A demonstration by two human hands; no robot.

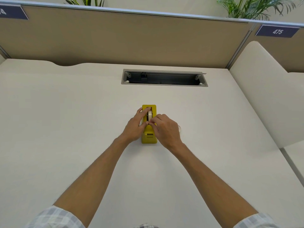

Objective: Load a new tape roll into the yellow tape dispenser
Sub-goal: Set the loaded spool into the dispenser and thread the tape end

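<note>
The yellow tape dispenser stands on the white desk, its cutter end toward me. A pale tape roll sits upright in its open well. My left hand rests against the dispenser's left side, fingers laid over the roll. My right hand is at the right side, its thumb and forefinger pinched together just in front of the roll, apparently on the tape's loose end. The fingertips of both hands meet above the dispenser's middle. A second pale roll peeks out from behind my right hand.
A rectangular open cable tray is cut into the desk beyond the dispenser. A tan partition closes the back, and a white side panel stands at the right.
</note>
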